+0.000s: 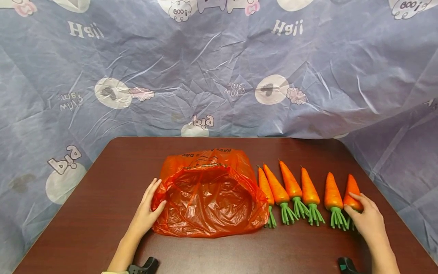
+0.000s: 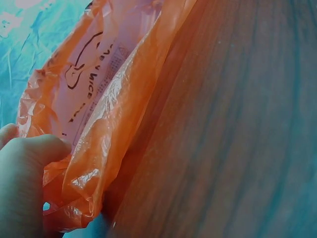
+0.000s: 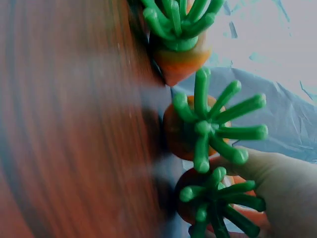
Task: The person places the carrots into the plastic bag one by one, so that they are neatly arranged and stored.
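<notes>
An orange-red plastic bag (image 1: 208,228) lies with its mouth gaping toward the near side. At its left rim is my left hand (image 1: 148,209), the thumb over the edge and the fingers along the outside, holding the film; the left wrist view shows the thumb (image 2: 42,148) bent on the bag (image 2: 124,99). Several orange carrots with green stalks lie in a row right of the bag. My right hand (image 1: 369,217) grips the rightmost carrot (image 1: 351,190), thumb on its left side. In the right wrist view that carrot's stalks (image 3: 218,198) hide part of the fingers.
Beside the gripped carrot lies another carrot (image 1: 332,190). The leftmost carrot (image 1: 265,186) lies against the bag's right side. A brown wooden table (image 1: 102,179) carries everything, and a blue-grey printed cloth (image 1: 191,68) hangs behind it.
</notes>
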Demonstrator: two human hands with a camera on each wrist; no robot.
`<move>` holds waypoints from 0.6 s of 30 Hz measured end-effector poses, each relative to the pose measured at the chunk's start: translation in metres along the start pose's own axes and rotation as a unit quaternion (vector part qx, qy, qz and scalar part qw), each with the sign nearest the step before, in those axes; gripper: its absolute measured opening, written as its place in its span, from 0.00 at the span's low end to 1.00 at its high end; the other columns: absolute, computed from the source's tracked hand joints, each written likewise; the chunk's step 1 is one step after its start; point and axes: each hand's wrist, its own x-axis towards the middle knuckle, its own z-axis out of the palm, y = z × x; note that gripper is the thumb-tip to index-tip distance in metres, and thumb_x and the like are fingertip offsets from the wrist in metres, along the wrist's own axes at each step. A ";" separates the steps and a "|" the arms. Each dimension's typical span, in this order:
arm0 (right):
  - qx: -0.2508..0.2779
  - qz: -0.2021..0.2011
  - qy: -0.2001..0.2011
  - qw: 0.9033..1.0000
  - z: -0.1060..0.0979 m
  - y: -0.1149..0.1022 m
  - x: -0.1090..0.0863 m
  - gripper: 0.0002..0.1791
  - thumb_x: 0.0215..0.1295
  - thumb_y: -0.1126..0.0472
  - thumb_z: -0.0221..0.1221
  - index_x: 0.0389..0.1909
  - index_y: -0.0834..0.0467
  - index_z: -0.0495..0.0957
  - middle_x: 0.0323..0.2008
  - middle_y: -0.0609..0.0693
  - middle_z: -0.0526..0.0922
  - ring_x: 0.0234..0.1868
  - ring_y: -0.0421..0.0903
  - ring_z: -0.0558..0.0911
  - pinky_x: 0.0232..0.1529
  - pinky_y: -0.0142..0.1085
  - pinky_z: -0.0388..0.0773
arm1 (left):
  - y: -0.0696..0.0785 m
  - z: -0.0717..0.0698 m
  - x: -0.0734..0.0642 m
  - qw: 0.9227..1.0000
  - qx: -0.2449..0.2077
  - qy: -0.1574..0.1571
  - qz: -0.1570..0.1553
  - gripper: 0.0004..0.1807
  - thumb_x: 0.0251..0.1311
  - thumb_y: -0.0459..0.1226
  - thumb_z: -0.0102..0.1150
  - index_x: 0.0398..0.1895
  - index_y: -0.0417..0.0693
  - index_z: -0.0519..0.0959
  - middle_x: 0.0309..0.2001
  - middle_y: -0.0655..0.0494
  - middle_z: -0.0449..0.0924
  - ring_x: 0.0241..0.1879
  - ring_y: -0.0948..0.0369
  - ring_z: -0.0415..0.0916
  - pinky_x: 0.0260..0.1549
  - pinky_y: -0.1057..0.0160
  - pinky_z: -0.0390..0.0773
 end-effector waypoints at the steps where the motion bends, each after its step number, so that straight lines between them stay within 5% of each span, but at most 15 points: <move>1: -0.001 -0.002 -0.002 1.000 -0.001 0.001 0.000 0.28 0.62 0.57 0.50 0.58 0.71 0.64 0.63 0.74 0.55 0.59 0.75 0.55 0.54 0.66 0.51 | -0.001 0.000 0.000 1.000 0.001 0.002 0.002 0.38 0.47 0.26 0.63 0.64 0.43 0.61 0.66 0.39 0.56 0.63 0.41 0.57 0.60 0.44 0.61; 4: -0.006 -0.012 -0.001 1.000 -0.003 0.003 -0.002 0.28 0.62 0.56 0.51 0.57 0.71 0.65 0.61 0.75 0.57 0.58 0.75 0.56 0.53 0.65 0.52 | -0.002 0.001 0.000 1.000 0.002 0.010 0.014 0.38 0.46 0.24 0.62 0.64 0.42 0.61 0.65 0.39 0.58 0.66 0.52 0.55 0.64 0.71 0.55; 7: -0.009 -0.021 0.002 1.000 -0.004 0.004 -0.003 0.27 0.61 0.56 0.52 0.56 0.71 0.66 0.59 0.76 0.59 0.57 0.75 0.57 0.52 0.65 0.53 | -0.003 0.001 0.000 0.999 0.000 0.016 0.033 0.38 0.47 0.22 0.61 0.64 0.42 0.61 0.64 0.39 0.60 0.67 0.71 0.50 0.57 0.88 0.46; 10: -0.014 -0.026 0.007 1.000 -0.005 0.004 -0.003 0.27 0.60 0.57 0.54 0.55 0.71 0.67 0.58 0.75 0.60 0.56 0.75 0.59 0.51 0.64 0.55 | -0.002 0.000 -0.001 0.999 0.001 0.016 0.038 0.38 0.48 0.23 0.60 0.65 0.45 0.61 0.62 0.40 0.62 0.63 0.79 0.49 0.56 0.89 0.47; 13: -0.019 -0.028 0.013 0.999 -0.007 0.003 -0.003 0.27 0.60 0.57 0.54 0.54 0.71 0.67 0.58 0.75 0.61 0.55 0.75 0.60 0.50 0.63 0.56 | 0.000 -0.001 -0.002 1.000 0.010 0.009 0.017 0.38 0.50 0.26 0.60 0.66 0.50 0.60 0.62 0.44 0.64 0.62 0.68 0.59 0.54 0.88 0.51; 18: -0.028 -0.023 0.021 0.999 -0.012 0.001 -0.005 0.27 0.60 0.56 0.54 0.55 0.70 0.68 0.58 0.74 0.62 0.56 0.74 0.59 0.49 0.63 0.56 | 0.003 -0.003 -0.002 0.999 0.032 -0.010 -0.025 0.39 0.53 0.30 0.60 0.68 0.58 0.57 0.63 0.48 0.64 0.58 0.52 0.66 0.57 0.66 0.67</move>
